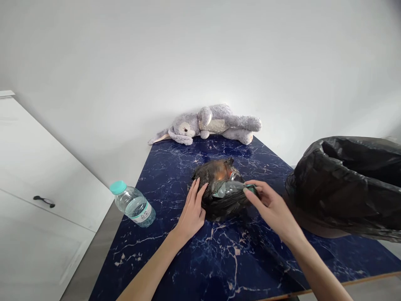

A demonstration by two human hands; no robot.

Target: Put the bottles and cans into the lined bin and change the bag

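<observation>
And here's the action at the black bag (219,211), lying crumpled on the table (194,267), a clear bottle (230,188) nestled in its open top! The right hand (271,207) has thumb and fingers pinched at that bottle's teal-capped end, though whether bag film is caught in the pinch too, I cannot tell. Over on the bag's left side, the left hand (191,213) lies with fingers stretched along the plastic; whether the thumb nips any film, no telling from here.

Where's the danger? That film looks thin and bunched, so a hard tug at the bottle could tear it. Smooth plastic could slide out of such a fingertip pinch, too. And if the left hand's hold is light, the whole bag might skid on the glossy table, or its orange-tinged contents, blurred behind the film, could tumble out.

Now the surroundings! Left of the bag, a water bottle (134,205) stands upright, near enough for a swinging left forearm to topple. Behind the bag, a plush rabbit (206,123) lies on its side by the wall, well out of the way. Right of the bag looms a lined bin (328,192), the real obstacle, crowding the right arm's outward swing.
</observation>
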